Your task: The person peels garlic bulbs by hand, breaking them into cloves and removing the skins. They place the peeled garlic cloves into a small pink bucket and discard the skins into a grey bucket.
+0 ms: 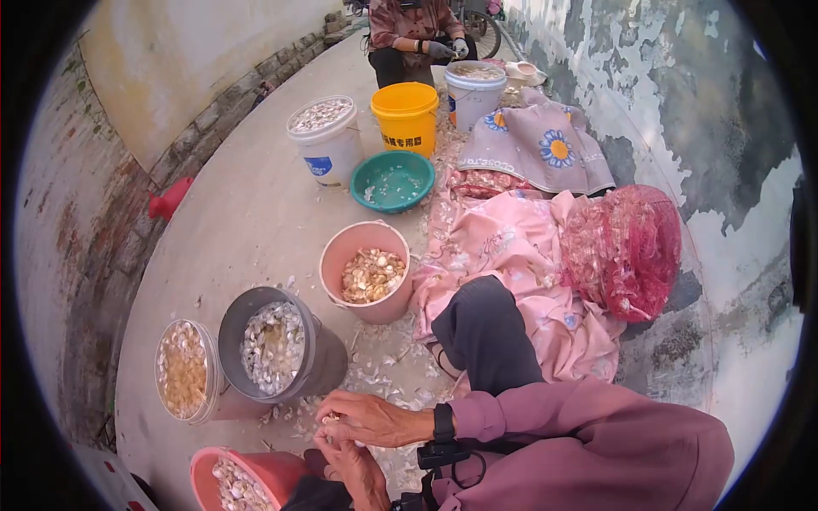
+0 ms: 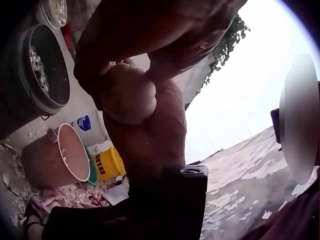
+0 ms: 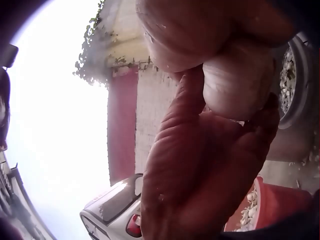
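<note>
Both hands meet around a pale, rounded bulb, which looks like garlic and fills the gap between them in the left wrist view and right wrist view. My right hand pinches it from the upper side, fingertips bent. Below, my left hand curls its fingers and thumb against the same bulb. The hands partly hide it. A salmon bucket of whitish bulbs stands beside the left hand.
A grey bucket, a white bucket and a pink bucket hold peeled or unpeeled pieces. Farther off are a green basin, a yellow bucket and a seated person. A red mesh sack lies right, by the wall.
</note>
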`<control>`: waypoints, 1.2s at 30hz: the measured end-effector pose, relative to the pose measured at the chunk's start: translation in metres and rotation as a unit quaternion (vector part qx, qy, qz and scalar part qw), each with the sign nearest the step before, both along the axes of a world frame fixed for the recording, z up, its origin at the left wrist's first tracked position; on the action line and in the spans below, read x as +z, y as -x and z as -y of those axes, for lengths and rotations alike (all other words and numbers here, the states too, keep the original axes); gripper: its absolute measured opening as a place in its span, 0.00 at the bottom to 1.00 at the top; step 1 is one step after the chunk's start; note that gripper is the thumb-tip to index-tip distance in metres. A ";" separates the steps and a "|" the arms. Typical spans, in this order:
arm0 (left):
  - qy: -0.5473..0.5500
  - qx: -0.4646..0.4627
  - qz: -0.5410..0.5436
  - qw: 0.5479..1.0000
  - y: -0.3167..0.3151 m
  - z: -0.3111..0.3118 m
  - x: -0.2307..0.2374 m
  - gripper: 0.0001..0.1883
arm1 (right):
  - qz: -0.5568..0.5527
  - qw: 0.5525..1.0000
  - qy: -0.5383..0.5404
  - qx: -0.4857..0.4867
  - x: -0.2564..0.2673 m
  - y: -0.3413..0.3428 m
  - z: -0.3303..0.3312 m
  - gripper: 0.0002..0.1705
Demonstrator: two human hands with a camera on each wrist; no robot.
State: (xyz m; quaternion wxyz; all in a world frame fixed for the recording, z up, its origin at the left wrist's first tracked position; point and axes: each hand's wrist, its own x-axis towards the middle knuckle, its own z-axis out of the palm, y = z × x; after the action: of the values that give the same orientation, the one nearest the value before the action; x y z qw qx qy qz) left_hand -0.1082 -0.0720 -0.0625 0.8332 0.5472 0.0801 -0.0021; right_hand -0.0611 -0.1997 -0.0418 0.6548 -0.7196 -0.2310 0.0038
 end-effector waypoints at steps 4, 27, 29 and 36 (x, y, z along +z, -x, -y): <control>0.123 -0.027 -0.049 0.991 0.020 0.039 0.003 0.23 | -0.085 0.996 -0.016 0.030 -0.019 -0.002 0.028 0.14; -0.054 -0.153 -0.124 0.979 0.031 -0.010 0.043 0.24 | -0.243 0.898 -0.305 0.202 0.044 0.008 -0.005 0.24; -0.026 -0.137 -0.083 0.987 0.020 -0.006 0.055 0.25 | -0.316 0.829 -0.403 0.225 0.056 -0.011 0.003 0.24; -0.034 -0.144 -0.054 0.987 0.006 -0.014 0.025 0.32 | -0.340 0.821 -0.446 0.109 0.038 -0.073 0.022 0.28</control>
State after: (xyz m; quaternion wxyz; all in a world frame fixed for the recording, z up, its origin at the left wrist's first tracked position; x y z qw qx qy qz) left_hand -0.1141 -0.0584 -0.0374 0.7992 0.5804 0.0455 -0.1493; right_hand 0.0124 -0.2219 -0.0035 0.9363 -0.2726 -0.0466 0.2164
